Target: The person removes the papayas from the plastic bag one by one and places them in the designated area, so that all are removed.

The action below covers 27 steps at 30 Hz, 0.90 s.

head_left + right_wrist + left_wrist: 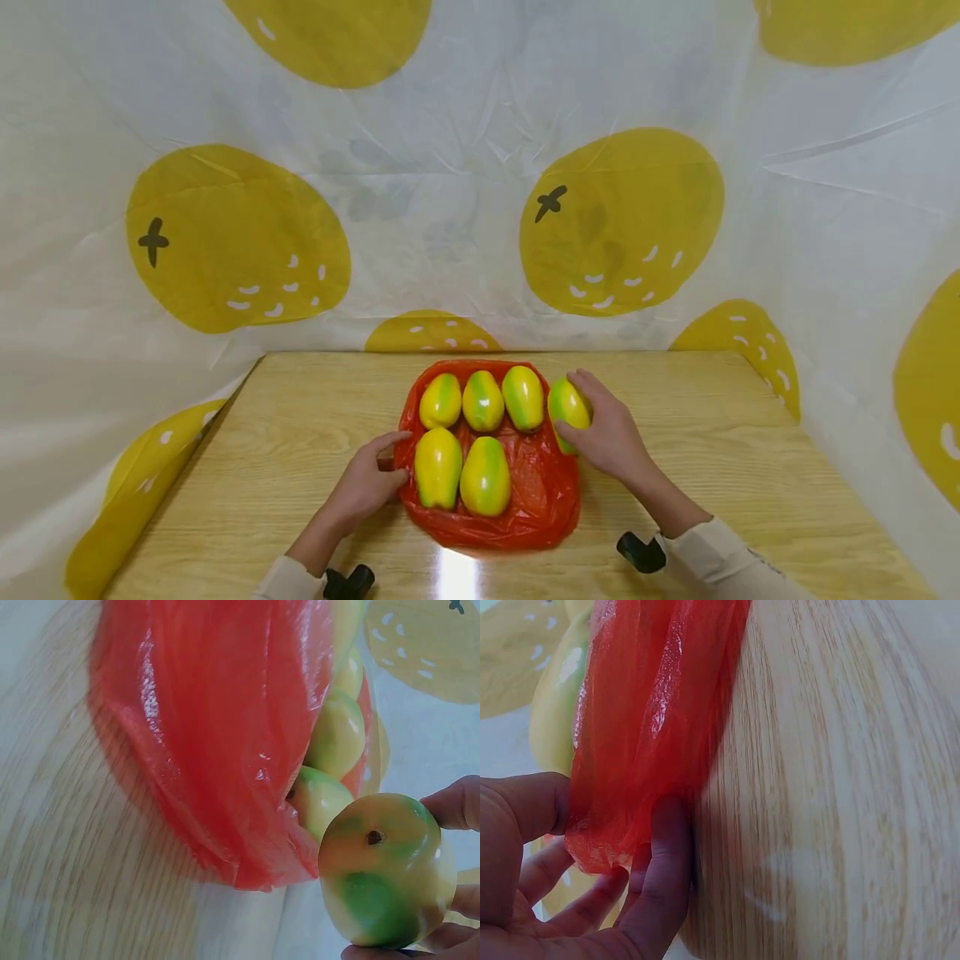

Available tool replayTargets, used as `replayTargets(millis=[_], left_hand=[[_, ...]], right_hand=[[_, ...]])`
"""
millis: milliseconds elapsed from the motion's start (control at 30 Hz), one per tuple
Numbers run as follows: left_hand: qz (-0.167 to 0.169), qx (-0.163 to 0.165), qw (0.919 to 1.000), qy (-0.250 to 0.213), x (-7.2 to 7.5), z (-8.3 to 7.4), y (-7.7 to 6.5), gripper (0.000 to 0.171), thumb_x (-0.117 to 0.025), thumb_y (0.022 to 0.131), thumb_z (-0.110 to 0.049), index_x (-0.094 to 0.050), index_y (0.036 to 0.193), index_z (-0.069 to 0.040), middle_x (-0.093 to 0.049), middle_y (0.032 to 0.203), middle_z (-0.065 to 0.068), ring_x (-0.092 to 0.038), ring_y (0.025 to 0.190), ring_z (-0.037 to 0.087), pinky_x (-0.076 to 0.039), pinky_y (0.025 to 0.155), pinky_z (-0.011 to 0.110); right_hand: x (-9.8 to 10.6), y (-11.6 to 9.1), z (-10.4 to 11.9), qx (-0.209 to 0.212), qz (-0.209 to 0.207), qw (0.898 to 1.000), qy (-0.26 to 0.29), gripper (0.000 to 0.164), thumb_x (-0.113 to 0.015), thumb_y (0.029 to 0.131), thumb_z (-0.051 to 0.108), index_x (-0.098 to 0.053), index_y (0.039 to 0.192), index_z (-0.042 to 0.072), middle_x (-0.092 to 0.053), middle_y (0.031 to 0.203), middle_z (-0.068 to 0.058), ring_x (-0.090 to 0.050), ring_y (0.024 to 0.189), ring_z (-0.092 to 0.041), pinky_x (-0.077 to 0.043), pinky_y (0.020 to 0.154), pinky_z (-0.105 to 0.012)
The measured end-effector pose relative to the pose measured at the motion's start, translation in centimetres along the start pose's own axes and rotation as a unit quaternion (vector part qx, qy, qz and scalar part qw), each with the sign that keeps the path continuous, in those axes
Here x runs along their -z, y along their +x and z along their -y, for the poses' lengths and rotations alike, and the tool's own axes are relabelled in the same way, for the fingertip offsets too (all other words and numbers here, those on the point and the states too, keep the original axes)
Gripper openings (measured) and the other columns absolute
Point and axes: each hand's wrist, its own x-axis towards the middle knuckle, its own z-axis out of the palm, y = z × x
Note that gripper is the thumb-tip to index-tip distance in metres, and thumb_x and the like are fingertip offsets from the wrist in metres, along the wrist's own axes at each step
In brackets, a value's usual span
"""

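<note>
Head view: right hand grips yellow-green fruit at right rim of red bag; left hand holds bag's left edge; five similar fruits inside, bag on worktop.

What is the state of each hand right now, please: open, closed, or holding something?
Left hand: holding the side of the red bag.
Right hand: holding a yellow-green fruit.

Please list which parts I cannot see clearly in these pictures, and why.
Head view: part of the held fruit, covered by the right hand.
Head view: the rest of the right sleeve, cut off by the bottom edge.
Right wrist view: much of the right hand, cut off by the right edge.
Left wrist view: most bagged fruits, hidden by the red bag.
</note>
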Motion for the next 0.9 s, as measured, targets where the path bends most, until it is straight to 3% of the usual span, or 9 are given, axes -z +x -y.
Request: replayTargets(millis=[233, 467, 900], left_hand=[[0.0, 0.003, 1.0, -0.002, -0.1, 0.0, 0.0, 0.058, -0.068, 0.089, 0.003, -0.058, 0.146, -0.009, -0.062, 0.135, 0.024, -0.066, 0.103, 0.026, -0.063, 0.077, 0.036], [-0.014, 0.01, 0.9997, 0.019, 0.1, 0.3, -0.2, 0.058, -0.07, 0.089, 0.0, -0.06, 0.145, -0.011, -0.058, 0.144, 0.021, -0.064, 0.108, 0.027, -0.061, 0.078, 0.034], [-0.006, 0.018, 0.9998, 0.009, 0.0, 0.2, -0.1, 0.059, -0.069, 0.089, 0.001, -0.058, 0.146, -0.011, -0.064, 0.13, 0.023, -0.066, 0.099, 0.024, -0.063, 0.076, 0.036]], right_hand=[[0.4, 0.2, -0.6, -0.001, 0.0, 1.0, -0.021, 0.073, -0.073, 0.091, 0.019, -0.044, 0.156, 0.001, -0.034, 0.166, -0.027, -0.038, 0.149, -0.051, -0.04, 0.116, -0.066], [0.5, 0.5, -0.9, -0.007, 0.007, 1.0, -0.015, 0.074, -0.073, 0.092, 0.018, -0.042, 0.157, 0.001, -0.033, 0.166, -0.028, -0.036, 0.15, -0.051, -0.041, 0.115, -0.066], [1.5, 0.8, -1.7, -0.019, 0.008, 0.999, -0.029, 0.076, -0.073, 0.092, 0.019, -0.04, 0.158, 0.0, -0.032, 0.167, -0.028, -0.041, 0.146, -0.051, -0.044, 0.113, -0.065]])
